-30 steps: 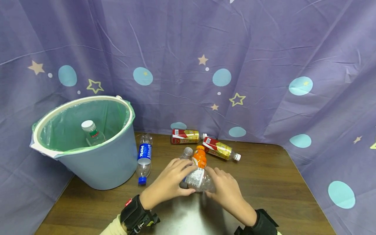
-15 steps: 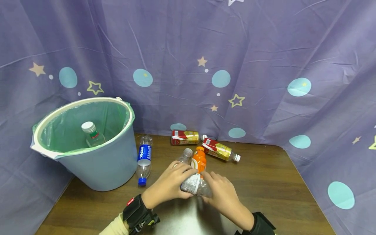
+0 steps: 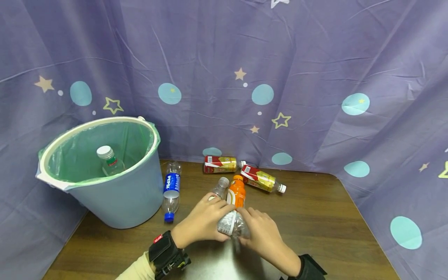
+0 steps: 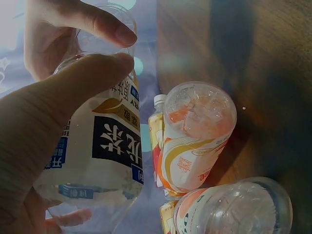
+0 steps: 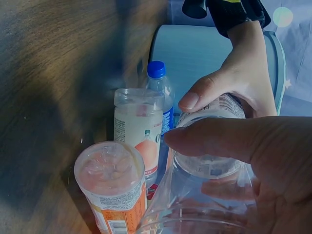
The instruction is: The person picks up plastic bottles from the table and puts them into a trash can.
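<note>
Both my hands grip one clear plastic bottle (image 3: 227,223) with a white label, held crosswise between them. The left hand (image 3: 204,219) is wrapped round the labelled part; dark print on that label shows in the left wrist view. My right hand (image 3: 262,233) holds the bare clear end, its thumb (image 5: 214,139) across it in the right wrist view. Just beyond the hands stand an orange-capped bottle (image 3: 237,192) with an orange-and-white label and a clear bottle (image 3: 221,186) with a pale cap. Fingers behind the held bottle are partly hidden.
At left stands a grey-blue bucket (image 3: 122,202) lined with a green bag; a white-capped bottle (image 3: 111,161) is inside. Beside it a blue-labelled Pepsi bottle (image 3: 172,186) lies on the wooden table (image 3: 315,217). Two red-and-yellow bottles, one (image 3: 220,164) and another (image 3: 260,179), lie near the curtain.
Both hands and the held bottle have come slightly nearer to me. The right hand has shifted a little left, closer to the left hand. The other bottles have stayed in place.
</note>
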`<state>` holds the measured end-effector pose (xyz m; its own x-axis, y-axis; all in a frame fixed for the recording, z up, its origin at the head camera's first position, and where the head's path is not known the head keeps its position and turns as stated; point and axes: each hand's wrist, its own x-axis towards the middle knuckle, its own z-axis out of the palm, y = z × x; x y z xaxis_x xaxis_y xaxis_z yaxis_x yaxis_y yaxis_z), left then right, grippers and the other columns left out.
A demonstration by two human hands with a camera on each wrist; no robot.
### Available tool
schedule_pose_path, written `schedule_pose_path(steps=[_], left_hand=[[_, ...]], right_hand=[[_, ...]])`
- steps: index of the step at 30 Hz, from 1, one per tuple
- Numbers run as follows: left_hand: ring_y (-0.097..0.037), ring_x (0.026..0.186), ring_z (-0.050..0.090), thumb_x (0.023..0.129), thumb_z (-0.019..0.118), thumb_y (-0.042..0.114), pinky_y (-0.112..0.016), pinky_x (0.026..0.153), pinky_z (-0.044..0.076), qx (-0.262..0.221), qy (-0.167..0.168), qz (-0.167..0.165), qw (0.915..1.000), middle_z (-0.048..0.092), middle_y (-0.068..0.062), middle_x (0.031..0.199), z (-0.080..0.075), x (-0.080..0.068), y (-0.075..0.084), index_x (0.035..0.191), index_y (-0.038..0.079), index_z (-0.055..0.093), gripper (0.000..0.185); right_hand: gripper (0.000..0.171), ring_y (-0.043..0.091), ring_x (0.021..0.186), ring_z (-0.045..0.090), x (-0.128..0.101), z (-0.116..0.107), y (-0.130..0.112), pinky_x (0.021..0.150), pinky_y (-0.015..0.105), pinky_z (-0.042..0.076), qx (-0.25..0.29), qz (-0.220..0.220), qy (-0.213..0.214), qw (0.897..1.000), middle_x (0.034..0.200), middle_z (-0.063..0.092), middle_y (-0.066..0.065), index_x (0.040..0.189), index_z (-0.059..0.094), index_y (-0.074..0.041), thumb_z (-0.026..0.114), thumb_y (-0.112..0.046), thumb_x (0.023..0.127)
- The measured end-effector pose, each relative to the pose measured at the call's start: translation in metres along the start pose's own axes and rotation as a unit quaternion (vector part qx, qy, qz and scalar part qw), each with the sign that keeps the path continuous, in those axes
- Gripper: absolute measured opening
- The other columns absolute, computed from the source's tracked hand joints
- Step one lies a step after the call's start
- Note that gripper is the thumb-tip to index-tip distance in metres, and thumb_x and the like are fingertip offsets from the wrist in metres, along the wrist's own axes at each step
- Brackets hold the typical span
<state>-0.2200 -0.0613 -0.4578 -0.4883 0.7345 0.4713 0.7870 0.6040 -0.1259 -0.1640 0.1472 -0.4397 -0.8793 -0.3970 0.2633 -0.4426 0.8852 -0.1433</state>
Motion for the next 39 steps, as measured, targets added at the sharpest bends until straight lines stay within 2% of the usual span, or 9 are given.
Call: schedule_pose_path(steps=[9,16,23,28,32,36,39], left_hand=[[-0.012,0.102,0.069,0.061,0.082,0.072,-0.036,0.094,0.053,0.009,-0.046,-0.011,0.9988,0.071,0.007,0.113,-0.006,0.002,0.003,0.128,0.023,0.064,0.085],[-0.012,0.097,0.068,0.063,0.082,0.071,-0.032,0.088,0.055,0.0,-0.048,-0.012,0.9988,0.07,0.006,0.109,-0.008,0.001,0.002,0.125,0.024,0.066,0.079],[-0.012,0.095,0.069,0.062,0.084,0.068,-0.033,0.084,0.057,0.002,-0.049,-0.017,0.9986,0.072,0.005,0.108,-0.016,0.001,-0.004,0.121,0.022,0.067,0.077],[-0.013,0.092,0.069,0.06,0.086,0.065,-0.032,0.075,0.056,0.006,-0.038,-0.027,0.9989,0.073,0.005,0.106,-0.029,-0.001,-0.013,0.119,0.021,0.069,0.076],[-0.016,0.088,0.069,0.059,0.087,0.065,-0.033,0.075,0.056,0.016,-0.037,-0.039,0.9984,0.073,0.002,0.104,-0.044,-0.004,-0.022,0.121,0.019,0.069,0.08],[-0.019,0.086,0.068,0.059,0.087,0.065,-0.035,0.074,0.056,0.033,-0.045,-0.053,0.997,0.071,0.0,0.1,-0.062,-0.007,-0.033,0.121,0.016,0.068,0.082],[-0.02,0.083,0.067,0.058,0.088,0.063,-0.035,0.072,0.056,0.046,-0.031,-0.06,0.9967,0.069,0.0,0.096,-0.078,-0.01,-0.042,0.117,0.013,0.068,0.08]], right_hand=[[0.078,0.031,0.089,0.069,0.0,0.001,-0.001,0.083,0.047,0.057,-0.009,-0.005,0.003,1.0,0.103,0.07,0.01,0.127,0.064,-0.011,0.096,-0.031,0.059],[0.076,0.028,0.088,0.067,-0.001,0.001,0.0,0.081,0.045,0.057,-0.022,-0.014,0.013,1.0,0.1,0.069,0.006,0.127,0.063,-0.012,0.095,-0.034,0.061],[0.081,0.026,0.089,0.066,-0.001,-0.002,0.001,0.082,0.044,0.056,-0.009,-0.001,-0.009,1.0,0.1,0.067,0.005,0.131,0.061,-0.014,0.097,-0.033,0.061],[0.086,0.028,0.092,0.066,0.003,-0.006,0.005,0.082,0.046,0.056,0.007,0.015,-0.015,1.0,0.103,0.067,0.007,0.135,0.058,-0.015,0.098,-0.031,0.061],[0.09,0.028,0.088,0.066,0.005,-0.01,0.01,0.077,0.046,0.056,0.015,0.037,-0.013,0.999,0.101,0.065,0.008,0.139,0.054,-0.016,0.098,-0.03,0.061],[0.098,0.031,0.09,0.069,0.004,-0.012,0.015,0.078,0.05,0.057,0.025,0.062,-0.007,0.998,0.107,0.068,0.012,0.147,0.047,-0.018,0.097,-0.029,0.063],[0.101,0.033,0.091,0.07,0.002,-0.009,0.018,0.079,0.051,0.057,0.032,0.074,-0.009,0.997,0.113,0.07,0.015,0.15,0.043,-0.017,0.096,-0.03,0.065]])
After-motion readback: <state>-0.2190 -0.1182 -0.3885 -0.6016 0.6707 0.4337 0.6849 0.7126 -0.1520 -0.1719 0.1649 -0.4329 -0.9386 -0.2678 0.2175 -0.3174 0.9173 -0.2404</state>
